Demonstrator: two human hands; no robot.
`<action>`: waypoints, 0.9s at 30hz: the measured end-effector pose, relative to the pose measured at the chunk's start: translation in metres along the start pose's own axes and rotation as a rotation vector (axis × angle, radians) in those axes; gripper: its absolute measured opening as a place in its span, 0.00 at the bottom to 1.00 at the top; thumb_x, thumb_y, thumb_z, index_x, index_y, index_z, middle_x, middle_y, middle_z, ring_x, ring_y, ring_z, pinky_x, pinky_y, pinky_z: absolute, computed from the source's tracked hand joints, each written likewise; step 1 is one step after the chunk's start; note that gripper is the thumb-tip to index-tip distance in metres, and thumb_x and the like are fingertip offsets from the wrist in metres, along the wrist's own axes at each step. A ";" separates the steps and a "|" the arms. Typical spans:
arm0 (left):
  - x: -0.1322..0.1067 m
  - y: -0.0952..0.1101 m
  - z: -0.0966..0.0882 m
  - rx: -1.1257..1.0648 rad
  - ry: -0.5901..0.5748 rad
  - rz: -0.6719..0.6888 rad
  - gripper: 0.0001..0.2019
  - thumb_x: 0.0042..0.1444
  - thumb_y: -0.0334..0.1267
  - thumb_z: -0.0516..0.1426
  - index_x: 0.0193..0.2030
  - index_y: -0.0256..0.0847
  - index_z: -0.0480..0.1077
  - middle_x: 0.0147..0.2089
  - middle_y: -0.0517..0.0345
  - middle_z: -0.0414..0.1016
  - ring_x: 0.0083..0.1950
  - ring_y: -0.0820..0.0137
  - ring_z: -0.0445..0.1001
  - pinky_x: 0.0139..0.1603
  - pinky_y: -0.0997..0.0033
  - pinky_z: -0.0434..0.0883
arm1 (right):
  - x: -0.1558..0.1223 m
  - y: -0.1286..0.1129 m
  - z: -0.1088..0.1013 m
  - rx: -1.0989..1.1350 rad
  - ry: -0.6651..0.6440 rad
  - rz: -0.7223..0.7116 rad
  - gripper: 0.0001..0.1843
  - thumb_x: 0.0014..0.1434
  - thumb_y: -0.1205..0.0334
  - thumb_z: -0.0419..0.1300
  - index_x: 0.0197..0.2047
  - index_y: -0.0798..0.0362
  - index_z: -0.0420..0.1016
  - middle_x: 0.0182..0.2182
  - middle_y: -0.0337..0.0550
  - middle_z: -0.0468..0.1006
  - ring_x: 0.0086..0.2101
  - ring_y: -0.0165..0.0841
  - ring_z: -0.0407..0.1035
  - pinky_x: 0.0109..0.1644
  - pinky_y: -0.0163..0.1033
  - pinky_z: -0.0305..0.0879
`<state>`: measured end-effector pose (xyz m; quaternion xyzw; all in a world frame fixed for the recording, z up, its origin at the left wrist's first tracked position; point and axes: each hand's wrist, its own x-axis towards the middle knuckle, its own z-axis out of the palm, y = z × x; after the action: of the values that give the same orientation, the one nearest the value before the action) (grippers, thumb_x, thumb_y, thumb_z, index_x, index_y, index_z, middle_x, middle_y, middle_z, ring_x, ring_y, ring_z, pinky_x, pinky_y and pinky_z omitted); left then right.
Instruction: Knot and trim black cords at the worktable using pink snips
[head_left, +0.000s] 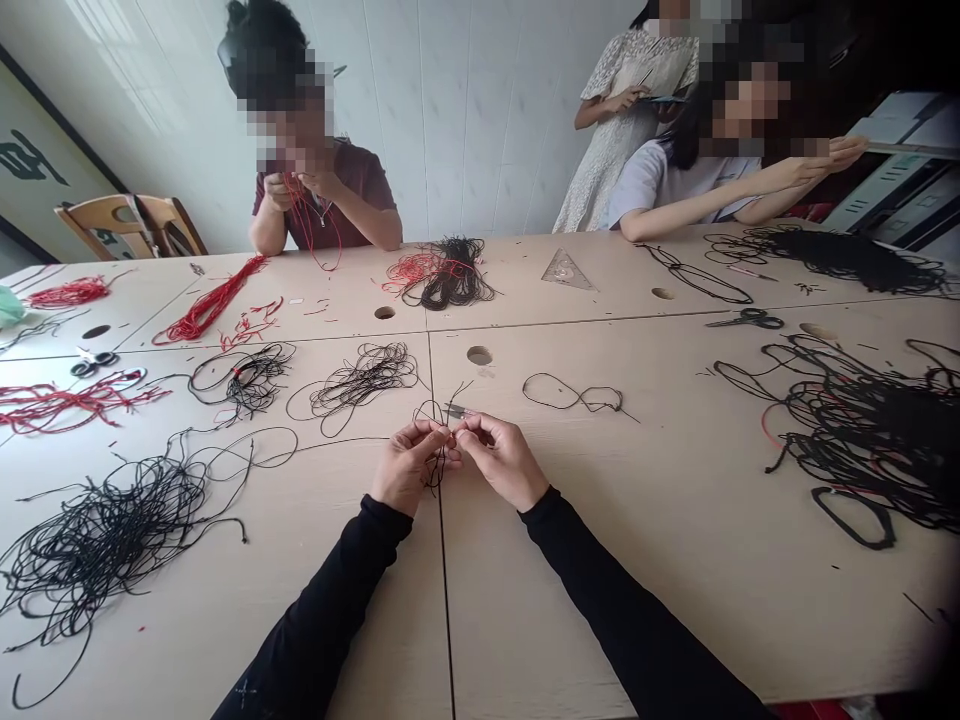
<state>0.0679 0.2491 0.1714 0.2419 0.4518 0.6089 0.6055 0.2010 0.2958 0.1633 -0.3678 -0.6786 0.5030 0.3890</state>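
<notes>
My left hand [409, 462] and my right hand [501, 455] meet over the middle of the pale wooden table [637, 520], fingers pinched together on a thin black cord [435, 470]. The cord loops up above my fingertips and a short strand hangs down between my hands. Something small and grey pokes out past my right fingertips; I cannot make it out. Both my arms wear black sleeves.
Piles of black cord lie at the left [97, 540], right [870, 440] and ahead [364, 378]. Red cord bundles [210, 305] and scissors [746, 319] lie further out. A person opposite [322, 190] handles red cord; two more people [705, 170] are at the far right.
</notes>
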 end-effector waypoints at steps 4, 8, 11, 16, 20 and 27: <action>0.000 0.001 0.001 0.008 0.000 0.016 0.16 0.41 0.37 0.68 0.32 0.36 0.67 0.25 0.60 0.73 0.25 0.74 0.73 0.30 0.73 0.74 | 0.000 -0.001 0.000 -0.014 -0.011 -0.004 0.11 0.58 0.58 0.55 0.28 0.54 0.71 0.28 0.43 0.75 0.26 0.31 0.64 0.32 0.36 0.60; -0.001 0.002 0.002 0.039 -0.008 0.025 0.16 0.41 0.38 0.68 0.31 0.36 0.67 0.26 0.59 0.73 0.26 0.74 0.73 0.30 0.72 0.73 | -0.002 -0.002 0.000 0.056 -0.040 0.024 0.12 0.60 0.55 0.55 0.35 0.55 0.73 0.29 0.44 0.76 0.29 0.33 0.68 0.33 0.37 0.64; -0.002 0.001 0.002 0.080 -0.054 0.012 0.15 0.43 0.39 0.68 0.30 0.36 0.67 0.25 0.59 0.74 0.25 0.73 0.73 0.29 0.72 0.72 | -0.002 -0.002 0.001 0.106 -0.044 0.038 0.15 0.60 0.51 0.55 0.39 0.54 0.73 0.30 0.43 0.76 0.30 0.33 0.70 0.33 0.37 0.66; -0.002 -0.001 0.001 0.112 -0.097 -0.009 0.15 0.43 0.39 0.68 0.30 0.36 0.67 0.26 0.58 0.74 0.24 0.73 0.73 0.28 0.73 0.71 | -0.001 0.003 -0.002 0.101 -0.009 0.002 0.16 0.60 0.49 0.57 0.33 0.54 0.73 0.26 0.39 0.71 0.26 0.29 0.65 0.31 0.34 0.61; -0.002 -0.001 0.002 0.124 -0.105 -0.019 0.16 0.43 0.40 0.68 0.29 0.36 0.66 0.25 0.59 0.73 0.23 0.74 0.72 0.27 0.73 0.70 | 0.000 0.004 -0.003 0.138 -0.026 0.012 0.16 0.59 0.49 0.58 0.33 0.55 0.73 0.25 0.39 0.71 0.27 0.30 0.65 0.32 0.35 0.62; -0.004 0.000 0.004 0.086 -0.121 -0.027 0.16 0.46 0.43 0.66 0.29 0.37 0.65 0.26 0.56 0.74 0.26 0.71 0.75 0.29 0.71 0.72 | -0.001 0.000 -0.003 0.250 -0.044 0.088 0.18 0.57 0.46 0.59 0.34 0.54 0.72 0.22 0.37 0.69 0.21 0.28 0.61 0.23 0.33 0.58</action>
<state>0.0715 0.2465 0.1742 0.2979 0.4435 0.5647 0.6290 0.2041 0.2959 0.1636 -0.3347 -0.6020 0.6083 0.3943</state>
